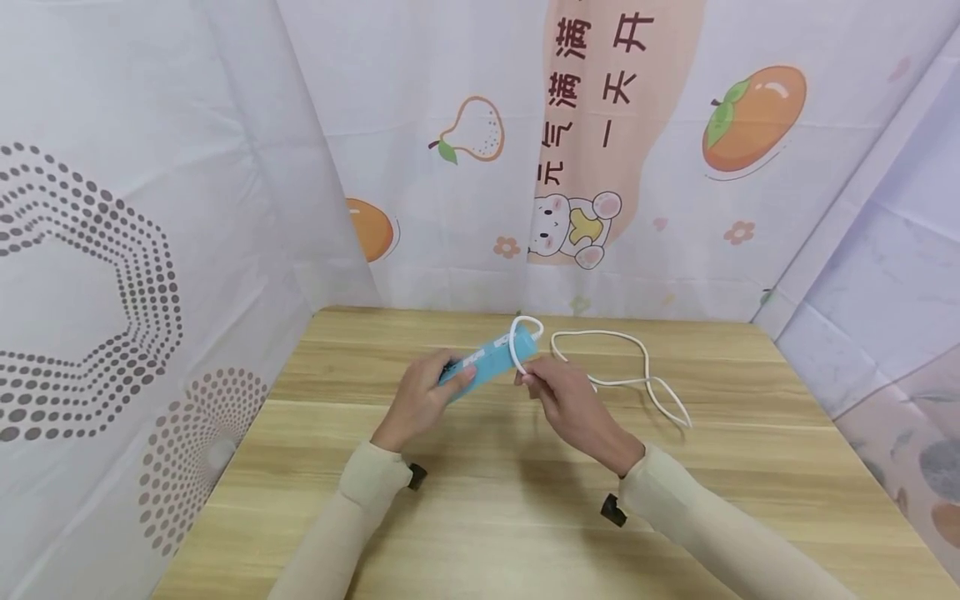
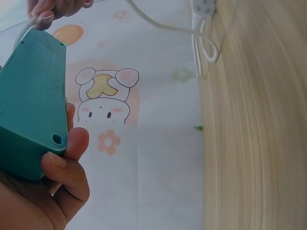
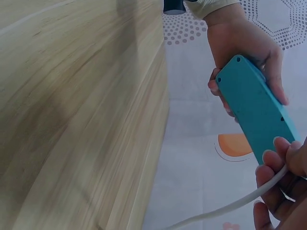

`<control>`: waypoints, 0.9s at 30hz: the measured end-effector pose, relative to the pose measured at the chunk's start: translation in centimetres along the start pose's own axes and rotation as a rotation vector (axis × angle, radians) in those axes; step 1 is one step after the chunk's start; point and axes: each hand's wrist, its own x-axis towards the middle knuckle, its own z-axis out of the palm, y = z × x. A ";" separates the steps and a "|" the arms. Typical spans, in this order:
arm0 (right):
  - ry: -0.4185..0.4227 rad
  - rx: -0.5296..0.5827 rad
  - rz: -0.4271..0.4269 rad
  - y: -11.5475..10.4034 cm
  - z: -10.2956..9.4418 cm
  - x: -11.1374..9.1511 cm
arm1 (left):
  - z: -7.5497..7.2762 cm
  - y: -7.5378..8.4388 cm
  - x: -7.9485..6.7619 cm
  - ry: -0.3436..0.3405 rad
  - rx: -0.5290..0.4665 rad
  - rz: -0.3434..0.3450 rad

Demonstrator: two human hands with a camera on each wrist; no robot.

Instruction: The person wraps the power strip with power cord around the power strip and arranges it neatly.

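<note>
My left hand (image 1: 422,392) grips the near end of a blue power strip (image 1: 491,358), holding it tilted above the table. In the left wrist view its plain underside (image 2: 36,81) faces the camera, with a small hole at one corner. A white cord (image 1: 513,343) leaves the strip's far end and loops over it. My right hand (image 1: 573,404) pinches that cord close to the far end. In the right wrist view, the cord (image 3: 230,206) runs out from between thumb and fingers. The cord's white plug (image 2: 204,7) shows at the top of the left wrist view.
The wooden table (image 1: 495,533) carries the loose rest of the cord (image 1: 647,358) in a wide loop on the right. A printed curtain (image 1: 420,67) hangs behind the table, with more cloth at both sides. Dark pieces sit at both wrists.
</note>
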 end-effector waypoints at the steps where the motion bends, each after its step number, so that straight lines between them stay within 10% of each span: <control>1: -0.005 0.006 0.003 0.0 0.0 0.0 | -0.1 0.0 0.0 -0.007 -0.025 0.003; 13: -0.006 0.068 -0.116 0.9 0.1 -0.5 | -1.0 0.1 -0.7 -0.170 -0.368 -0.156; 27: -0.142 0.031 -0.223 2.4 0.3 -1.7 | -1.4 -0.2 -1.7 -0.284 -0.494 -0.267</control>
